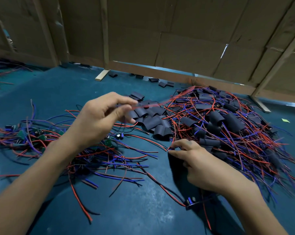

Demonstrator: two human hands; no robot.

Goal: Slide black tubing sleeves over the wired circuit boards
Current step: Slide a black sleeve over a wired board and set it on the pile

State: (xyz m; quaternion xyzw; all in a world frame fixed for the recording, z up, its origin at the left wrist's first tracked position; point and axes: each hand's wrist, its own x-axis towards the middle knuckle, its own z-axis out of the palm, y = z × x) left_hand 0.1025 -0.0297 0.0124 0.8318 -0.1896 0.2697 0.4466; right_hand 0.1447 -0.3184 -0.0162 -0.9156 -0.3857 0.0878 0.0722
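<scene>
My left hand (102, 116) is raised over the middle of the table, fingers curled; it seems to pinch a blurred red wire that streaks to the right. My right hand (192, 160) holds a black tubing sleeve (179, 168) near the front and pinches red and blue wire ends at its top. Below my right wrist a small circuit board (191, 201) with red and black wires lies at the sleeve's lower end. Loose black sleeves (151, 116) are piled behind my hands. Bare green boards with wires (41, 138) lie at the left.
A large heap of sleeved boards with red and blue wires (228, 126) fills the right of the blue table (126, 209). Cardboard walls (177, 39) stand behind. A few stray sleeves (162, 84) lie by the wall, beside a wooden strip (102, 74).
</scene>
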